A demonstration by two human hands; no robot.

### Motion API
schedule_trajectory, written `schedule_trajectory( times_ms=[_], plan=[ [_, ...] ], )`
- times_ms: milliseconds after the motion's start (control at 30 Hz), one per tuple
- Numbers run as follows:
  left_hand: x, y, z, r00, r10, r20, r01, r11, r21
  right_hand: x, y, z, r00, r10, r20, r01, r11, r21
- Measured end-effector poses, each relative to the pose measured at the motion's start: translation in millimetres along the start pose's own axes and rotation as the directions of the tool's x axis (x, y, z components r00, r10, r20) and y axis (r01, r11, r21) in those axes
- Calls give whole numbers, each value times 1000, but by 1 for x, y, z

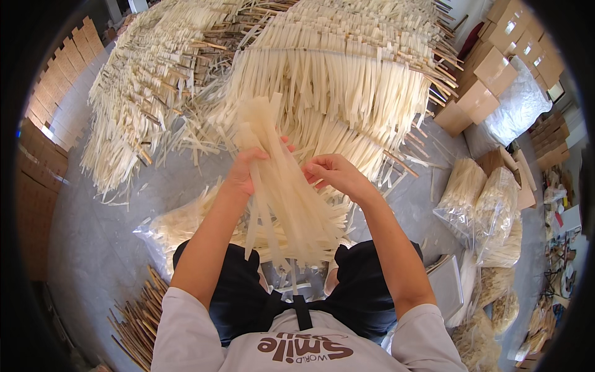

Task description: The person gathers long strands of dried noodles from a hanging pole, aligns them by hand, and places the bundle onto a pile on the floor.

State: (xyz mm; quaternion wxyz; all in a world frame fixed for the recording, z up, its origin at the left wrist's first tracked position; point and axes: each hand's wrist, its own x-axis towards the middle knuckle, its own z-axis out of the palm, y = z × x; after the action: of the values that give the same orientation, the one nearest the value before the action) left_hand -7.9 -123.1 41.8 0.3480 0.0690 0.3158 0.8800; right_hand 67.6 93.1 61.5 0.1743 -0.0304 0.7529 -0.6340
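Note:
My left hand (250, 168) is closed around a bundle of flat, pale, translucent dried strips (288, 195), perhaps noodles. The strips fan out downward above my lap. Beside the bundle's right edge, my right hand (335, 174) has its fingers curled, thumb near the fingertips; whether a strip is between them cannot be told. Beyond both hands lies a large heap of similar strips (325, 83) hung over wooden sticks (400, 163). Below the bundle, more strips lie on a clear plastic sheet or bag (155, 244) between and left of my knees.
Loose wooden sticks (139, 321) lie at lower left. Clear bags of strips (497, 200) stand at right, near a grey tray-like panel (447, 286). Cardboard boxes (495, 69) and a white plastic sack (516, 109) are at upper right; more cartons (39, 186) stand at left.

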Motion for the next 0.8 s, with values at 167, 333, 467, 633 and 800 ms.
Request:
schedule_trajectory(
  times_ms=[167,333,467,633,800],
  plan=[
    [-3,4,8,1000,13,11,-13,1000,-4,-1,1,4,1000,-4,-4,4,993,-120],
    [-3,8,6,999,-2,40,1,1000,22,-5,-9,-4,996,1,-90,-10,995,-101],
    [-2,11,-4,995,-64,83,63,998,15,-5,-5,-9,998,8,-62,-14,996,-84],
    [2,9,-10,998,-8,70,7,1000,10,-10,-17,-1,993,119,-15,-116,987,113],
    [7,9,-9,1000,-1,-5,1,1000,16,-5,-15,3,984,181,-2,-179,974,136]
  ],
)
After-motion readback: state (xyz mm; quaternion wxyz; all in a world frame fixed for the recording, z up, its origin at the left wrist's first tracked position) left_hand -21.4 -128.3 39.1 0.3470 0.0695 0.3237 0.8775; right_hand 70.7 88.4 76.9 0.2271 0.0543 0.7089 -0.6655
